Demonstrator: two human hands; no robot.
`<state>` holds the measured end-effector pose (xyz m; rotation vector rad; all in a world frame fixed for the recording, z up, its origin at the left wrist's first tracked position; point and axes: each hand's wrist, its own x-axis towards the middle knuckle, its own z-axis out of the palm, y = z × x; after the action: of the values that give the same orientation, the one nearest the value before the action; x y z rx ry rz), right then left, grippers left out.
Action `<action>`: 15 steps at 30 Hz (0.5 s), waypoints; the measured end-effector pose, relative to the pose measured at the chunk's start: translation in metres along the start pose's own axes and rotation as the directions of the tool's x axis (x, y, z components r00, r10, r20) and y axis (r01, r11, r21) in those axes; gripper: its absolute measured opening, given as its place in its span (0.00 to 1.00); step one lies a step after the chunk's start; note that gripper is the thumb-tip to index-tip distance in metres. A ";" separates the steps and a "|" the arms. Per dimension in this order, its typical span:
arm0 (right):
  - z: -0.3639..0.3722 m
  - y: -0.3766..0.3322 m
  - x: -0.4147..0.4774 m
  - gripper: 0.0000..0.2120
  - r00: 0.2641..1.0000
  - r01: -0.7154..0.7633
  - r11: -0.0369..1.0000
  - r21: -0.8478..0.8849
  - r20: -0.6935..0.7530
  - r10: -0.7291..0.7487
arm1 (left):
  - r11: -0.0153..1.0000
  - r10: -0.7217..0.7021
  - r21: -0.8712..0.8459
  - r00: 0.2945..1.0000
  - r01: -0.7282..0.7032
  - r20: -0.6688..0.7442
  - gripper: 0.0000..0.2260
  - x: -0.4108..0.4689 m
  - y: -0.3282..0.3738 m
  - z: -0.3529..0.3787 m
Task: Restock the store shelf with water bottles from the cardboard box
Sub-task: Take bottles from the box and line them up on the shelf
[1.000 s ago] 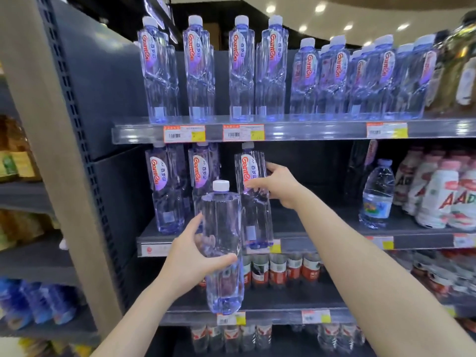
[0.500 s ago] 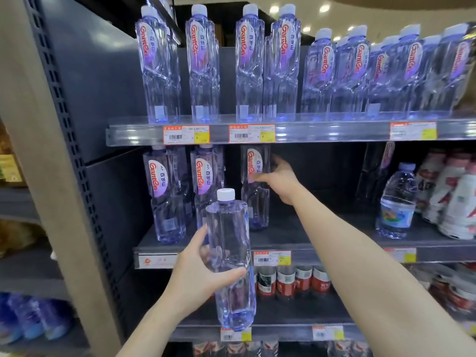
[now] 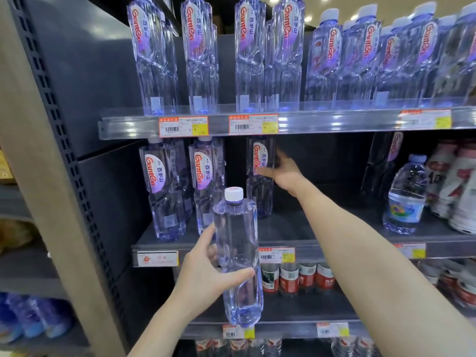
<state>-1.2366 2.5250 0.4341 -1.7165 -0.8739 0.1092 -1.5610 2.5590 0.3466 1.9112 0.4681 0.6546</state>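
Right hand [image 3: 283,173] reaches further back into the middle shelf [image 3: 334,228] than half a second ago, and the third Ganten bottle [image 3: 260,197] it grips now stands deeper, upright, its cap hidden behind the upper shelf rail [image 3: 322,122]. Thumb lies across the label front, fingers wrap the far side.

Head view: left hand [image 3: 206,274] holds the white-capped water bottle [image 3: 237,243] around its waist, thumb in front, fingers behind. This bottle is upright, in the air in front of the middle shelf edge, label turned away. Two Ganten bottle rows [image 3: 162,191] stand at the shelf's left, just beside the third. Small round water bottle [image 3: 404,199] stands well apart at right, near white drink bottles [image 3: 461,191]. Top shelf carries a full line of Ganten bottles [image 3: 247,55]. Red-labelled cans [image 3: 296,278] sit on the shelf below. Price tag [image 3: 277,255] is on the middle shelf edge.
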 end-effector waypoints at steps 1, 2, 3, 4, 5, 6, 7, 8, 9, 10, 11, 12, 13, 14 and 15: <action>0.001 0.002 0.003 0.41 1.000 0.003 1.000 -0.011 -0.013 -0.003 | 1.000 -0.003 -0.014 1.000 0.003 -0.002 0.52 0.001 0.000 0.002; 0.001 0.004 0.005 0.41 1.000 0.004 1.000 -0.019 -0.024 -0.005 | 1.000 0.003 -0.026 1.000 -0.003 0.004 0.53 0.002 0.001 0.004; 0.001 0.005 0.008 0.41 1.000 0.002 1.000 -0.028 -0.031 -0.003 | 0.999 0.019 -0.030 1.000 -0.019 0.009 0.52 0.003 0.002 0.005; 0.001 0.006 0.010 0.41 1.000 0.007 0.999 -0.037 -0.030 -0.008 | 0.999 0.030 -0.025 0.999 -0.030 0.018 0.49 0.005 0.000 0.006; 0.000 0.008 0.013 0.41 1.000 0.012 0.999 -0.047 -0.028 -0.014 | 0.999 0.038 -0.009 0.999 -0.037 0.037 0.46 0.005 0.001 0.008; 0.000 0.010 0.016 0.41 0.999 0.023 0.998 -0.059 -0.027 -0.025 | 0.999 0.036 0.000 0.998 -0.037 0.044 0.46 0.005 0.000 0.010; 0.000 0.011 0.018 0.40 0.999 0.028 0.997 -0.070 -0.028 -0.030 | 0.999 0.032 -0.004 0.999 -0.032 0.041 0.45 0.005 -0.001 0.012; 0.001 0.012 0.021 0.40 0.999 0.038 0.996 -0.077 -0.028 -0.040 | 0.999 0.026 -0.020 0.999 -0.025 0.033 0.43 0.005 -0.003 0.014; 0.001 0.013 0.024 0.39 0.999 0.044 0.996 -0.082 -0.028 -0.047 | 0.999 0.029 -0.028 0.999 -0.028 0.028 0.41 0.004 -0.002 0.015; 0.003 0.013 0.025 0.39 0.998 0.049 0.995 -0.082 -0.024 -0.051 | 0.999 0.034 -0.031 0.999 -0.034 0.027 0.41 0.004 -0.001 0.016; 0.004 0.014 0.027 0.39 0.998 0.051 0.996 -0.072 -0.020 -0.052 | 0.998 0.051 -0.027 0.998 -0.050 0.028 0.42 0.004 -0.001 0.017; 0.006 0.016 0.031 0.39 0.998 0.055 0.997 -0.056 -0.016 -0.056 | 0.998 0.055 -0.016 0.998 -0.055 0.033 0.43 0.004 -0.003 0.018; 0.007 0.017 0.033 0.38 0.998 0.059 0.997 -0.045 -0.011 -0.059 | 0.998 0.056 -0.013 0.998 -0.055 0.035 0.44 0.004 -0.003 0.019; 0.008 0.019 0.036 0.38 0.998 0.066 0.997 -0.039 -0.005 -0.066 | 0.999 0.050 -0.024 0.998 -0.049 0.043 0.44 0.003 -0.004 0.019; 0.009 0.020 0.040 0.39 0.998 0.065 0.997 -0.035 0.003 -0.065 | 0.998 0.048 -0.033 0.998 -0.046 0.048 0.45 0.003 -0.004 0.020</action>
<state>-1.2026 2.5547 0.4274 -1.7191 -0.9372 0.0526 -1.5468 2.5482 0.3372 1.9086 0.3812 0.6409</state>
